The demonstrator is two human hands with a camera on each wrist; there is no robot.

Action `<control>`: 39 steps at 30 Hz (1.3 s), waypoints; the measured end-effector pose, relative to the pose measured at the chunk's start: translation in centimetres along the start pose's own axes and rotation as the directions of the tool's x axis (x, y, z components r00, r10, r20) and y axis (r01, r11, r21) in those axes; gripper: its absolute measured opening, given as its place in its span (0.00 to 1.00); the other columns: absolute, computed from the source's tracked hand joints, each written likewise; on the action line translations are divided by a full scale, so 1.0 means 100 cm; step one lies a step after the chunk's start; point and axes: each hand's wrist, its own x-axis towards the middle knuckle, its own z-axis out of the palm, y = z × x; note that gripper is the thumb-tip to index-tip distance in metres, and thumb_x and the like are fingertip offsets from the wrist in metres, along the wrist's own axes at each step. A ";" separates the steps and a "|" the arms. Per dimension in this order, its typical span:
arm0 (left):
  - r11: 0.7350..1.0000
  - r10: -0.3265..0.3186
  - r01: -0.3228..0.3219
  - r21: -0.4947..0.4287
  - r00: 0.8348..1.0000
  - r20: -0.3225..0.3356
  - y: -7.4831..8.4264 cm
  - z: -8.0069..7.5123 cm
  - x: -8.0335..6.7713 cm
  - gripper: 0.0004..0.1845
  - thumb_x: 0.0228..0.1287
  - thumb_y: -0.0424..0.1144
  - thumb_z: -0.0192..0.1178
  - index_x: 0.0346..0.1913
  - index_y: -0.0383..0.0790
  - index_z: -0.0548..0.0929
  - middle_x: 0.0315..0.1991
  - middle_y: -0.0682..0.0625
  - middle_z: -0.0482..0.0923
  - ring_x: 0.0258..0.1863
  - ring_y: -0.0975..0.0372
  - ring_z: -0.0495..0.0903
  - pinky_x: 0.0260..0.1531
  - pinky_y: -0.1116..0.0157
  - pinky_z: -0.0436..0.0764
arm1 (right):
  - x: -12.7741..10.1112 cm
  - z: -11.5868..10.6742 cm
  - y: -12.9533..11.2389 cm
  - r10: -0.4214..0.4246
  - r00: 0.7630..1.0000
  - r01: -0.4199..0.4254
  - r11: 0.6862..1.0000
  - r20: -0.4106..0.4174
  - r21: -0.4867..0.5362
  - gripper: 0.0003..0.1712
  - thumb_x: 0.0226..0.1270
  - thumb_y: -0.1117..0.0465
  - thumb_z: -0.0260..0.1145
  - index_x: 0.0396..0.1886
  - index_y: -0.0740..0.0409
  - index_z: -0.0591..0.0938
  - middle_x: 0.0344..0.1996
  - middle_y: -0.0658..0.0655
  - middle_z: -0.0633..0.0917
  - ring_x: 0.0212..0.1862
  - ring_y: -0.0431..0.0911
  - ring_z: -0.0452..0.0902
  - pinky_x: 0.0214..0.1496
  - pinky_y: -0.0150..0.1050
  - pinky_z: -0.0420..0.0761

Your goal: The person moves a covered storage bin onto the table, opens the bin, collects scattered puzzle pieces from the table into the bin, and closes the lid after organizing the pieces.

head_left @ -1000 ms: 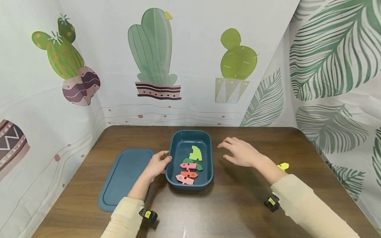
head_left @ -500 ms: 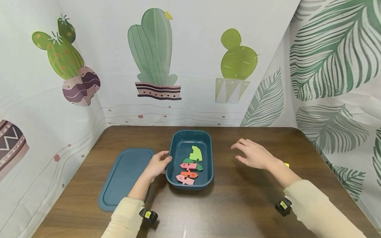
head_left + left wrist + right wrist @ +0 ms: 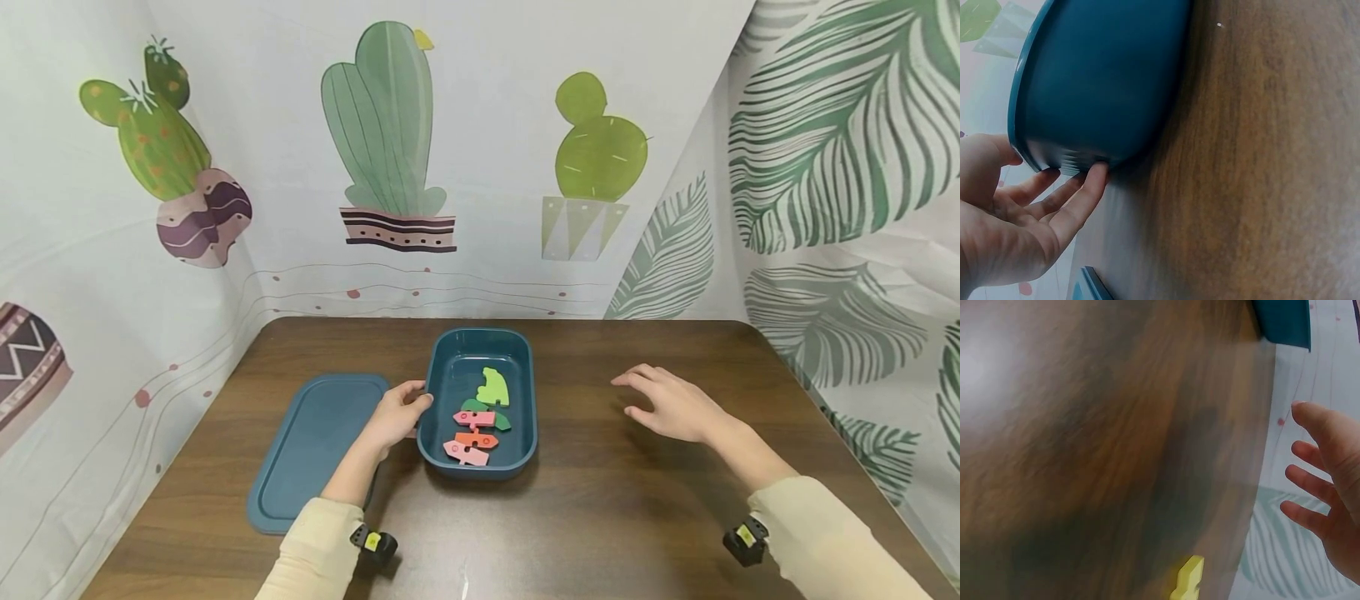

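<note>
A dark teal plastic box (image 3: pixel 529 392) stands on the table, holding several flat wooden-looking puzzle pieces. Among them are a light green piece (image 3: pixel 493 388), pink pieces (image 3: pixel 467 454), an orange one (image 3: pixel 487 441) and a dark green one (image 3: pixel 503 422). My left hand (image 3: pixel 396 417) holds the box by its left side; in the left wrist view the fingertips (image 3: pixel 1099 170) press its outer wall and the thumb is at the rim. Right of the box, my right hand (image 3: pixel 671 404) hovers over the table with spread, relaxed fingers and nothing in them. A yellow piece (image 3: pixel 1189 579) lies below it in the right wrist view.
A teal lid (image 3: pixel 318 446) lies flat on the brown table (image 3: pixel 600 517), left of the box and partly under the left forearm. Behind the table hangs a white cloth (image 3: pixel 495 167) with printed cacti. The right arm hides the yellow piece in the head view.
My right hand has moved rightward and slightly nearer, away from the box, its forearm now covering the yellow piece in the head view. The left hand and the box have stayed still.
</note>
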 end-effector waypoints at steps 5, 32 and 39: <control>1.000 -0.001 0.001 0.005 1.000 -0.003 0.000 -0.001 0.000 0.21 0.66 0.40 0.52 0.60 0.37 0.70 0.52 0.41 0.75 0.38 0.56 0.81 0.32 0.58 0.83 | -0.013 0.003 0.009 0.017 1.000 -0.017 1.000 -0.005 0.006 0.23 0.54 0.60 0.68 0.52 0.54 0.78 0.48 0.54 0.78 0.50 0.54 0.75 0.44 0.51 0.77; 1.000 -0.004 0.004 0.000 1.000 0.007 0.001 0.000 0.000 0.22 0.66 0.40 0.52 0.61 0.37 0.69 0.53 0.40 0.74 0.39 0.56 0.81 0.33 0.58 0.83 | -0.064 0.008 0.058 0.110 0.994 -0.108 0.993 0.020 -0.054 0.22 0.52 0.60 0.69 0.50 0.56 0.79 0.45 0.59 0.79 0.49 0.60 0.74 0.44 0.56 0.75; 1.000 -0.011 0.011 0.004 1.000 0.001 0.001 -0.001 -0.001 0.22 0.66 0.40 0.52 0.61 0.37 0.69 0.53 0.40 0.74 0.39 0.56 0.80 0.33 0.58 0.83 | -0.073 0.010 0.069 0.099 0.995 -0.099 0.993 -0.004 -0.065 0.23 0.49 0.61 0.70 0.48 0.57 0.79 0.42 0.59 0.79 0.46 0.59 0.75 0.42 0.55 0.75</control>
